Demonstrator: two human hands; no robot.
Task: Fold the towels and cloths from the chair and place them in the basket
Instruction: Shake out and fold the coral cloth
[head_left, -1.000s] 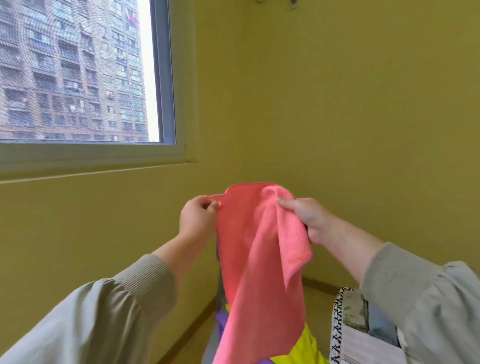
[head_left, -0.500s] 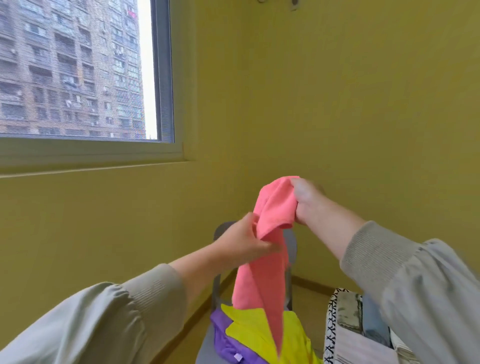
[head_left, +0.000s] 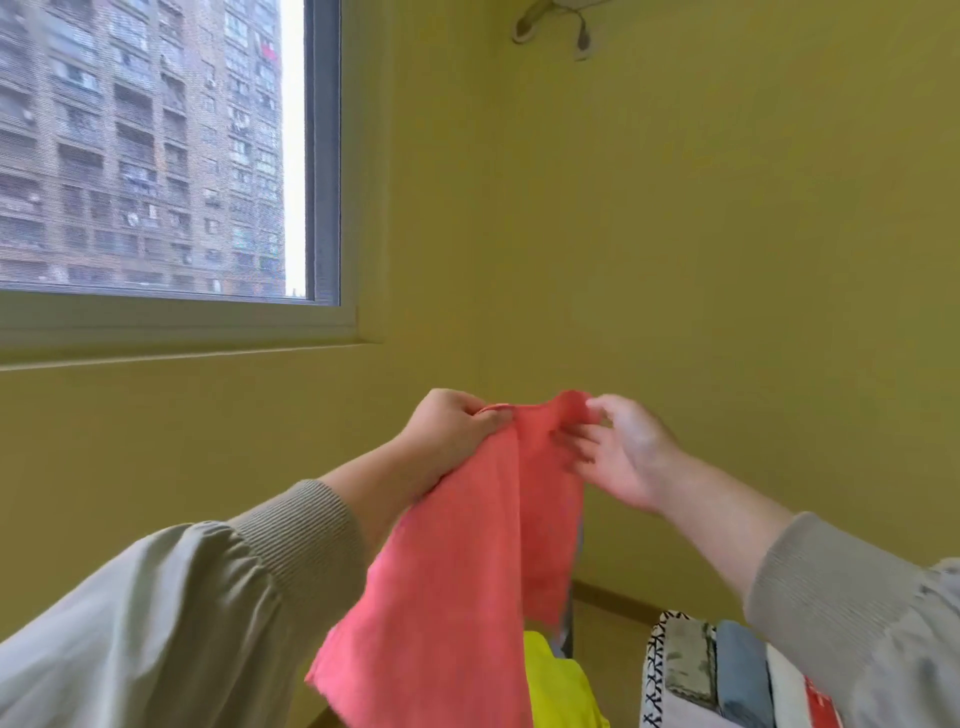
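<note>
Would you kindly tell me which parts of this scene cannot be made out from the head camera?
- Chair: only a sliver shows; the pink cloth hides the rest.
- Yellow cloth: partly behind the pink cloth, cut by the bottom edge.
- Basket: cut by the bottom edge, covered by the right sleeve.
- Right hand: fingertips blurred, grip unclear.

I am seeing the cloth (head_left: 467, 545) hanging between the left hand (head_left: 449, 434) and right hand (head_left: 623, 452), both gripping its top edge. Below it another cloth (head_left: 558, 686) is lying, with the basket (head_left: 655, 670) sitting to its right. A window (head_left: 156, 150) is sitting upper left.
</note>
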